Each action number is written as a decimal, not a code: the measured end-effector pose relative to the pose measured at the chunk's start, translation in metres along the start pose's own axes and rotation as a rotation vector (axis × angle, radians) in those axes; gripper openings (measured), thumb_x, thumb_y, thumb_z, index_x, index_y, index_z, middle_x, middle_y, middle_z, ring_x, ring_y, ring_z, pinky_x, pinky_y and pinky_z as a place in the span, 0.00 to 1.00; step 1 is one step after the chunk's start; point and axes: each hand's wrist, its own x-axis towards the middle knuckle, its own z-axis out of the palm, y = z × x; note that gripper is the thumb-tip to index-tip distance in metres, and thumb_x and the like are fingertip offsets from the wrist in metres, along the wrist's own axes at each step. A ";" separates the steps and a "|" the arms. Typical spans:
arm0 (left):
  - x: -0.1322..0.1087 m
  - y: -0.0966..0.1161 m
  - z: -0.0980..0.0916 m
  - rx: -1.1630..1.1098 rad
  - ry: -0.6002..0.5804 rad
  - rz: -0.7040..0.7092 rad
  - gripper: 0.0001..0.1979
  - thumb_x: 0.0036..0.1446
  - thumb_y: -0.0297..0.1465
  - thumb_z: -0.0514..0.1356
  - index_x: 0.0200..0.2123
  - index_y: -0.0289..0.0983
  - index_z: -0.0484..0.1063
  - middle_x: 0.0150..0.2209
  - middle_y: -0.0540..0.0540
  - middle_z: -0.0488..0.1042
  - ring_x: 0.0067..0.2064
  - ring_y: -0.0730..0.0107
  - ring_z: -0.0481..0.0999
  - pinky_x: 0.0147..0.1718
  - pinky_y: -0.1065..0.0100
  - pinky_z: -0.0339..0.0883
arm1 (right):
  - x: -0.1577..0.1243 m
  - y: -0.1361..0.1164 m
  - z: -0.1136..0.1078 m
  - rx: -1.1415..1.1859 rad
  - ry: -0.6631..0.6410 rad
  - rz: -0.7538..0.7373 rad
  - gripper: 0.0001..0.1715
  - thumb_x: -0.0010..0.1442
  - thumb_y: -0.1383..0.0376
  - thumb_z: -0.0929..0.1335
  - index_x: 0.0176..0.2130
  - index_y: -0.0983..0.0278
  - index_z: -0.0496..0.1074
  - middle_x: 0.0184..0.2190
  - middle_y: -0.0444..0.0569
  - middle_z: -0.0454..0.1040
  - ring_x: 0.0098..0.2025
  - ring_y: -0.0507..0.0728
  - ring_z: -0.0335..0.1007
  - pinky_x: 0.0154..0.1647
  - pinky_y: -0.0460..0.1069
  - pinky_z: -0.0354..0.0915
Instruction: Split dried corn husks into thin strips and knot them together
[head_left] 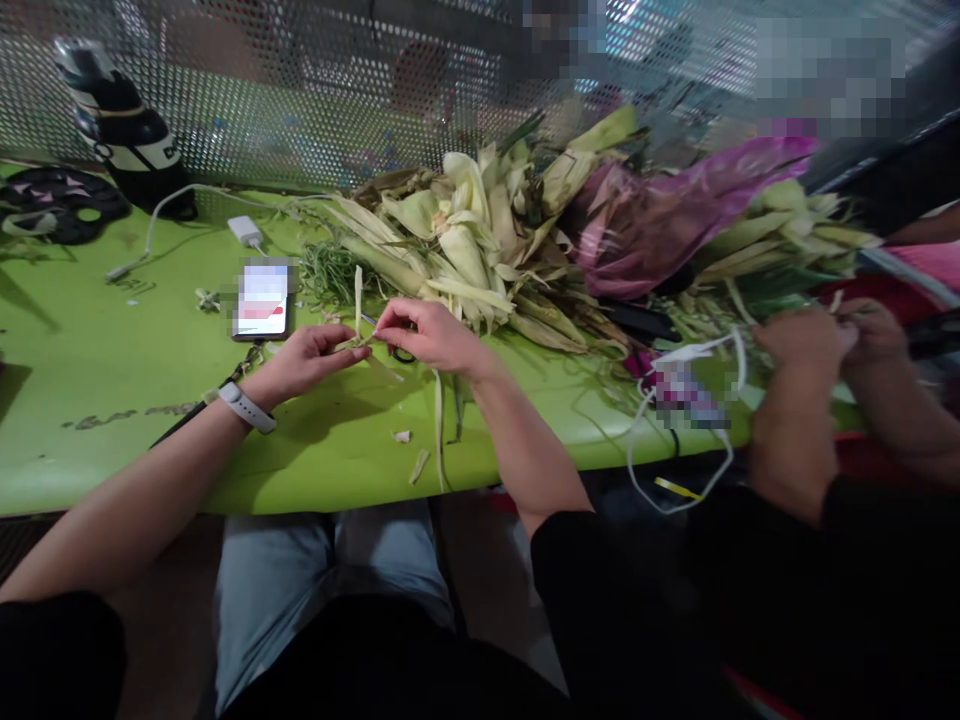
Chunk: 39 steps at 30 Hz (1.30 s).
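My left hand [304, 355], a pale watch on its wrist, pinches a small folded piece of corn husk [351, 345] over the green table. A narrow husk strip [358, 292] stands upright from it. My right hand [431, 335] meets it from the right, thumb and forefinger closed on a strip end at the same piece. Under the right hand a dark loop [403, 355] shows, perhaps a scissors handle; the rest is hidden. A long thin husk strip [439, 430] hangs toward the table's front edge. Small husk scraps [418, 466] lie nearby.
Behind my hands lies a big heap of corn husks [465, 240] with a pink plastic bag [637, 225]. A lit phone [262, 300], white charger [245, 232] and dark bottle [135, 135] are left. At right, a co-worker's hands [806, 335] work near a white cable [634, 450].
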 end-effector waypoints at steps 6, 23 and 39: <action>0.000 0.001 0.005 -0.018 -0.093 0.025 0.13 0.56 0.40 0.64 0.30 0.36 0.72 0.25 0.51 0.68 0.26 0.74 0.65 0.26 0.71 0.59 | 0.007 0.007 0.003 0.231 -0.065 0.051 0.13 0.61 0.58 0.68 0.41 0.65 0.73 0.39 0.50 0.77 0.41 0.55 0.71 0.43 0.52 0.67; 0.004 -0.008 0.004 -0.620 0.098 -0.271 0.15 0.60 0.42 0.62 0.41 0.35 0.73 0.40 0.38 0.82 0.44 0.60 0.82 0.37 0.64 0.75 | -0.002 -0.012 0.025 -0.307 0.437 -0.172 0.20 0.69 0.54 0.61 0.36 0.64 0.72 0.37 0.52 0.72 0.43 0.58 0.67 0.49 0.55 0.64; 0.010 -0.024 0.003 -0.681 0.326 -0.206 0.10 0.53 0.34 0.70 0.31 0.32 0.77 0.32 0.45 0.80 0.33 0.75 0.78 0.41 0.69 0.73 | 0.000 -0.013 0.041 -0.400 0.148 -0.024 0.12 0.68 0.62 0.64 0.34 0.64 0.70 0.29 0.46 0.73 0.29 0.51 0.62 0.31 0.47 0.52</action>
